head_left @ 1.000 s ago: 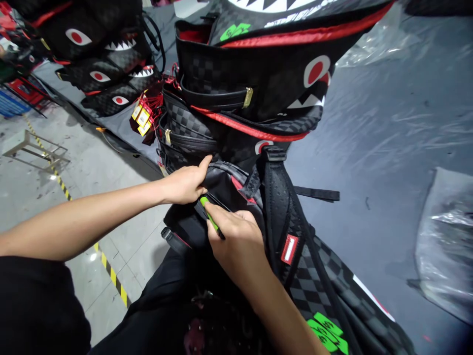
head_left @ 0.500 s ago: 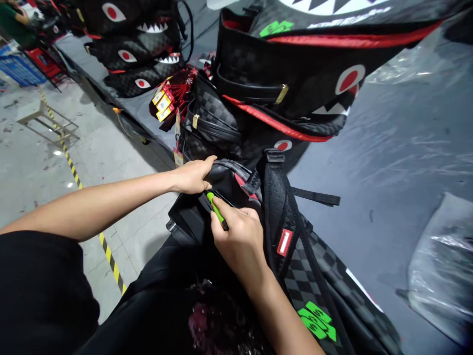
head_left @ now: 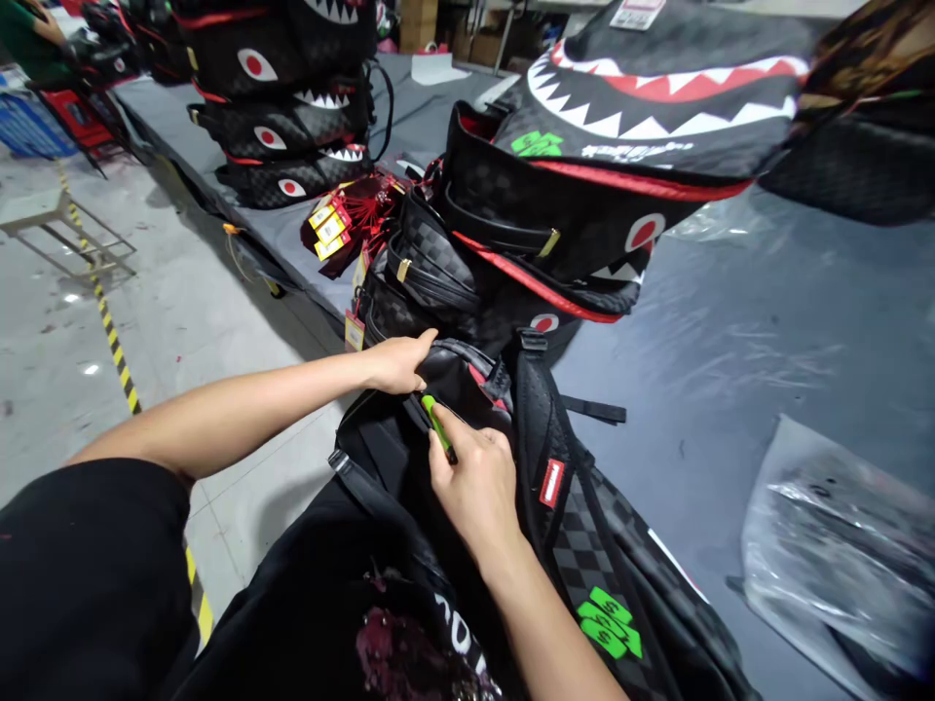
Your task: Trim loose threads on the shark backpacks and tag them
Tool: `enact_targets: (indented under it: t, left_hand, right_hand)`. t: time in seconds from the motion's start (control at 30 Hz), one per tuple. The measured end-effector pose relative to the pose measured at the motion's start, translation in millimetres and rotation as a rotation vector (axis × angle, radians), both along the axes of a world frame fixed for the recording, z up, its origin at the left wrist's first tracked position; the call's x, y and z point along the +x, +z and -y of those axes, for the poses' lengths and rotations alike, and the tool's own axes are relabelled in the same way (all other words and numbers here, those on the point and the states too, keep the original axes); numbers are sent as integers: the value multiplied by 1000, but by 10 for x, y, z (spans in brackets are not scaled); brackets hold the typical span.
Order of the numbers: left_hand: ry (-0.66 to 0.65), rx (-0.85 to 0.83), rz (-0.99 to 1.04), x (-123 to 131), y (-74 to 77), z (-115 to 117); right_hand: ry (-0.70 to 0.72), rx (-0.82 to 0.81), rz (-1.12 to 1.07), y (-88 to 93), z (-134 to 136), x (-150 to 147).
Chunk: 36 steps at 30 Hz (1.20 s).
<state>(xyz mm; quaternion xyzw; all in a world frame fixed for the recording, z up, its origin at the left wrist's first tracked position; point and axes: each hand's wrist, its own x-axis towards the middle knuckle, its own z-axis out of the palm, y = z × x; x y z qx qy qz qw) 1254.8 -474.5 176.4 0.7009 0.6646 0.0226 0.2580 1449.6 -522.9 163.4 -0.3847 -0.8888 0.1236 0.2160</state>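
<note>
A black checkered backpack (head_left: 584,545) with green prints and a red label lies against my body at the table edge. My left hand (head_left: 400,363) is closed on the rim of its upper end, thumb stretched along the edge. In my right hand (head_left: 478,477) is a slim bright green tool (head_left: 436,421) with a dark lower end; its exact kind I cannot make out. The tool's tip points at the seam just below my left fingers. A padded shoulder strap (head_left: 544,419) lies to the right of my right hand.
Shark-mouth backpacks (head_left: 555,204) are stacked just beyond my hands, with more stacks (head_left: 284,107) farther left. Red and yellow hang tags (head_left: 332,229) lie between them. A clear plastic bag (head_left: 840,545) rests on the grey table (head_left: 701,380). A stool (head_left: 65,229) stands on the floor.
The camera view has tilted up slightly, showing more of the stacked backpacks. Both hands keep nearly the same hold on the backpack and green tool.
</note>
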Motion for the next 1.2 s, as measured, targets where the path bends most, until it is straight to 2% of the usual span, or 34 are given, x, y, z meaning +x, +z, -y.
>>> enact_targets:
  t: [0.2,0.37,0.63,0.83,1.2]
  left_hand:
    - [-26,-135,-53,70,123,28]
    - [63,-77,-245,216,116,17]
    - [-120,-193,-18,-28,49,-103]
    - [-136,-188,61,-62,21,-131]
    - [-162,-245,77,-41,57,-196]
  right_hand:
    - [-34,-22,-11,0,32,59]
    - [-63,-39,25,8,15,96]
    - [-52,-115,25,89,-14,125]
    - [-9,-155,36,100,-46,54]
    - [-67,-61,39,67,-36,55]
